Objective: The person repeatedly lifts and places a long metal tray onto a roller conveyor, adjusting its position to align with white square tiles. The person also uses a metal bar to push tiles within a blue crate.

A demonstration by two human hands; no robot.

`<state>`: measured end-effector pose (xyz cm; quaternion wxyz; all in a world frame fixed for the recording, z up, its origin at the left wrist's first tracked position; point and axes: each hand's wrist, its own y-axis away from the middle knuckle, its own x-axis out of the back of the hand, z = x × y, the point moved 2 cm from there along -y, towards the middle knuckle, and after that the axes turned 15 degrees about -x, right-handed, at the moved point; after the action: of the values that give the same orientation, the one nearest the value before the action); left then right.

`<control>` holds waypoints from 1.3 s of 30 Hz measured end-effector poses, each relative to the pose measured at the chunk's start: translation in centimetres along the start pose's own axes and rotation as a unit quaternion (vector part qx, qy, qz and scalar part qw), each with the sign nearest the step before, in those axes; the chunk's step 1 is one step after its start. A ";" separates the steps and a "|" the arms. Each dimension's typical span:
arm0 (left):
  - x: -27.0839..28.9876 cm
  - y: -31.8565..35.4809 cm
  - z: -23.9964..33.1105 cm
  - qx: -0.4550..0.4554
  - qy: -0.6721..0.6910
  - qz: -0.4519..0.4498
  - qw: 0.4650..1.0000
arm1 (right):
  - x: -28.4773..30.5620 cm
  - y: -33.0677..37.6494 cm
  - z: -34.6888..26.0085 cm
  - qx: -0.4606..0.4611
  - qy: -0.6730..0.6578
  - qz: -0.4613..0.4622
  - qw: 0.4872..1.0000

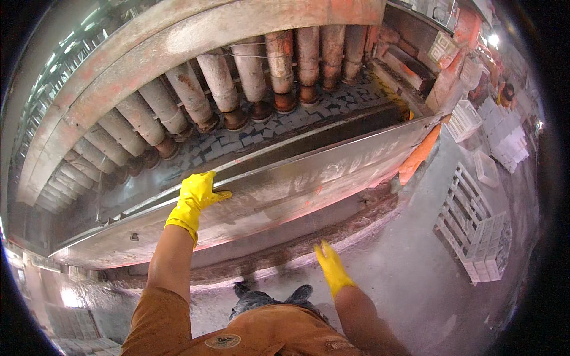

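Note:
My left hand (198, 194), in a yellow rubber glove, is at the top edge of a long metal side panel (279, 184). Its fingers curl over the edge and the thumb lies along the panel's near face. Lower and to the right, my right hand (332, 266) hangs above the floor in a matching glove. Its fingers are stretched out and hold nothing. Beyond the panel, a row of thick, worn cylinders (245, 68) stands over a bed of small pale and dark flat pieces (237, 141).
A wide curved beam (136, 65) spans above the cylinders. An orange sheet (420, 155) hangs by the panel's right end. On the right floor are a wooden pallet (463, 199), a white crate (490, 249) and another crate (463, 120). A low ledge (356, 228) runs beneath the panel.

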<state>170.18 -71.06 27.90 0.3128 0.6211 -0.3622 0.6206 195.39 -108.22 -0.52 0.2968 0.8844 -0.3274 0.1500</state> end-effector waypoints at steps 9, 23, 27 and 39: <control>-0.8 0.2 -0.4 0.027 0.022 -0.048 0.998 | 23.3 30.8 33.1 -0.205 0.508 -0.358 0.756; -0.9 1.0 0.5 0.082 -0.037 0.072 0.993 | 6.7 15.4 14.0 -0.079 -0.085 -0.019 0.993; -1.4 1.6 0.5 0.036 -0.092 0.172 0.980 | 7.2 14.8 18.4 -0.115 -0.037 0.020 0.993; 1.6 2.3 1.4 0.101 0.018 0.067 0.993 | 13.3 34.7 30.5 -0.510 0.120 0.121 0.843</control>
<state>168.98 -73.53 29.28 0.2130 0.6126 -0.3328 0.6845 184.25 -154.88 -3.32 0.7226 0.5366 -0.4238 0.1013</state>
